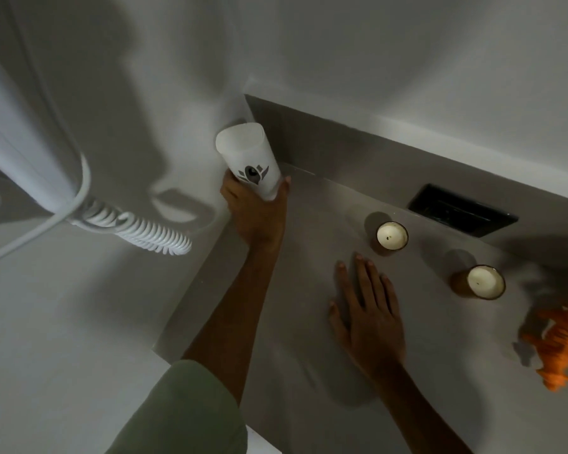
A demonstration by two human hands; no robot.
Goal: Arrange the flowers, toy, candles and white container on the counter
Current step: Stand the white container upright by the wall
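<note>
The left hand [254, 213] wraps around the base of the white container [248, 160], holding it at the counter's [309, 322] far left corner. The right hand [368, 309] lies flat, fingers spread, empty, near two candles [392, 236]. The orange toy [551, 345] stands by the right edge.

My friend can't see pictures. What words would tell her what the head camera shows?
A person's left hand grips a white container in the counter's far left corner, while the right hand lies flat on the counter. Two candles and an orange toy tiger stand to the right.
</note>
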